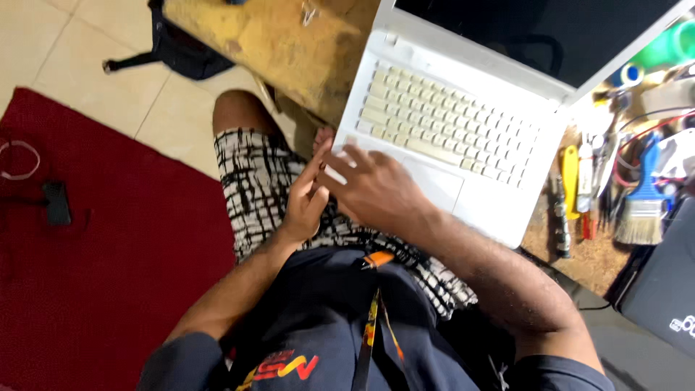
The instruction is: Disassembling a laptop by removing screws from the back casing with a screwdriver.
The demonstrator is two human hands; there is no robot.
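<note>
Over the near edge of the wooden table [282, 43], a white laptop [499, 199] lying open, its front corner jutting past the tabletop and above the lap. Right hand [376, 190] laid on that front corner of the laptop, fingers spread across the palm rest beside the trackpad [434, 185], touching the case, not closed around it. Left hand [305, 201] raised just beside it, under and against the same corner, fingers half curled; whether gripping the underside, cannot tell (that side hidden by the right hand). Cream keyboard [441, 119] facing up, dark screen [557, 29] tilted back toward the far edge of the table.

Along the right edge of the table, beside the laptop: a paintbrush with a blue handle [643, 199], a yellow-handled tool [570, 170], a dark metal tool [559, 217], red and black wires [651, 134], all crowded together and partly overlapping. Near the right edge of view, a dark grey case [662, 289].

Below the table: black-and-white patterned shorts [253, 188], a dark shirt with a lanyard [369, 326]. On the tiled floor [108, 51], a red mat [94, 275] carrying a small black device [56, 203] and a loop of white cord [18, 159]; a dark bag [181, 47] close to the table's far corner
</note>
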